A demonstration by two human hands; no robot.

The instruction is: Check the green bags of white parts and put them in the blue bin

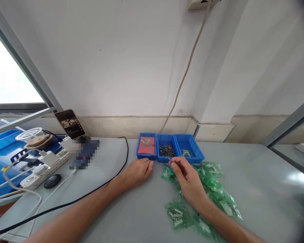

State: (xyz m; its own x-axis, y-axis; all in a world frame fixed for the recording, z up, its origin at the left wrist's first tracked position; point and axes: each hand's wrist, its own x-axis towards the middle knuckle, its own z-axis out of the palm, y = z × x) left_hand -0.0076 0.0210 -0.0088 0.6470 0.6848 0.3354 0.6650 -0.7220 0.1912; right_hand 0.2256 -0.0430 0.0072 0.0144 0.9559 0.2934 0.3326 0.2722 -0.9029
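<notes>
My left hand rests on the table with its fingers curled, just in front of the left blue bin; whatever its fingers may hold is hidden. In that bin lies a red sheet with small pale pieces on it. My right hand pinches a small, thin screw between thumb and fingertips, at the front edge of the middle bin. Dark metal screws fill the bottom of the middle blue bin. A few small clear packets lie in the right blue bin.
Green plastic bags of small parts spread under and around my right forearm. A black cable crosses by my left arm. Leftward are a phone, a power strip, a black mouse-like object and a lidded cup.
</notes>
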